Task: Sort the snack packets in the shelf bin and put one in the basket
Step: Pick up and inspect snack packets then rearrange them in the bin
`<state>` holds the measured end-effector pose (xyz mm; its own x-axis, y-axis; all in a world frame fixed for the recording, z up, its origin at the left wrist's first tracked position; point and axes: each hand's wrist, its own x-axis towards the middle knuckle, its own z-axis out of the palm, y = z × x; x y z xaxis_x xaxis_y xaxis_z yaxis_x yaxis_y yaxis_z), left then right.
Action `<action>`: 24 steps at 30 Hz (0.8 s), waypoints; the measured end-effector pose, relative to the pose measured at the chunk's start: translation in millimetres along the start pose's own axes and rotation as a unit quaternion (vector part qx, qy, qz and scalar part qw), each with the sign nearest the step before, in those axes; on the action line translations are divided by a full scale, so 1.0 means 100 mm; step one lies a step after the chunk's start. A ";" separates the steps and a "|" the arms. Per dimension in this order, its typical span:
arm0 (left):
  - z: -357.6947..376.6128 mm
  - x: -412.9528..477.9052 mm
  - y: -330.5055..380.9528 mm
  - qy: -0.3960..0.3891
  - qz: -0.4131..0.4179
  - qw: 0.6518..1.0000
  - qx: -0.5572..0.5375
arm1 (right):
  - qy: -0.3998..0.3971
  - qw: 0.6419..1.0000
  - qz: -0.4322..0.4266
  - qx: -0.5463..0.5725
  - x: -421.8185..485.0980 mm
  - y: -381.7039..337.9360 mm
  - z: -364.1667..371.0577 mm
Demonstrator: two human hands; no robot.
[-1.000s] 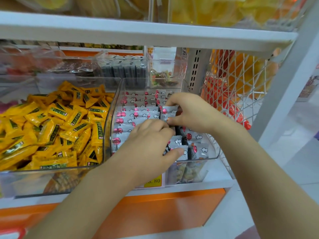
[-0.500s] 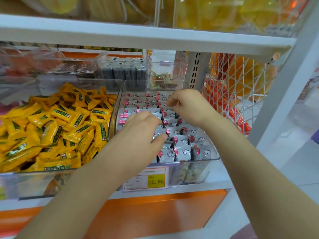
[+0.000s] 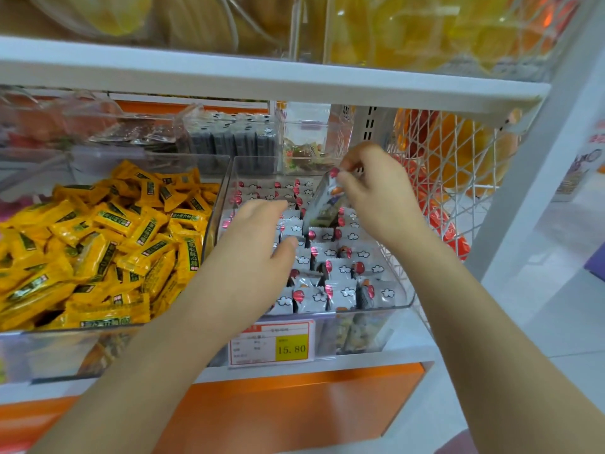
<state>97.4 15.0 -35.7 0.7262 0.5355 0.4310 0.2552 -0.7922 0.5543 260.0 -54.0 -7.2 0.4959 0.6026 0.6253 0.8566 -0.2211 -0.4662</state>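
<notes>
Above the far right part of the clear shelf bin (image 3: 376,308), one snack packet (image 3: 322,208) is hanging clear of the rows. My right hand (image 3: 376,198) is pinching its top end between thumb and fingertips, so that grip is clamped on the packet. The packet's long axis is running nearly upright, leaning so its lower end is pointing near and left, down toward the white packets (image 3: 340,291) standing in the bin. It is sitting just left of the right palm.

My left hand (image 3: 258,237) is resting on the rows in the left part of the bin, fingers relaxed and laid flat, its grip apart and holding nothing I can see. Its thumb is lying near and left of the packet's lower end, apart from it as far as I can tell.

The right hand is the one carrying, so I am judging the coming move to be a pull toward me, out over the bin's near rim. No shopping basket is showing. The white wire rack (image 3: 442,178) at right is holding orange packs, and I cannot tell whether it is the target. Yellow packets (image 3: 98,240) are filling the neighbouring bin on the left, and a price tag (image 3: 271,342) is hanging on the near wall.
</notes>
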 end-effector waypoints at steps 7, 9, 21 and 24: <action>-0.04 0.03 0.04 0.031 -0.037 0.994 -0.098 | -0.016 0.998 0.026 0.059 -0.24 0.01 -0.16; -0.03 0.03 0.04 0.036 -0.037 0.994 -0.096 | -0.041 0.998 0.020 0.053 -0.28 0.02 -0.18; 0.12 0.09 0.03 -0.045 0.000 0.999 -0.019 | -0.061 0.995 0.015 0.073 -0.32 0.12 -0.38; 0.18 0.15 0.04 -0.110 0.027 0.993 0.019 | -0.047 0.996 0.031 0.072 -0.32 0.13 -0.37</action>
<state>120.9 14.6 -39.6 0.8601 0.4192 0.2908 0.2341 -0.8307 0.5051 260.0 -104.7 -10.2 0.5259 0.6619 0.5342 0.7918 -0.1517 -0.5916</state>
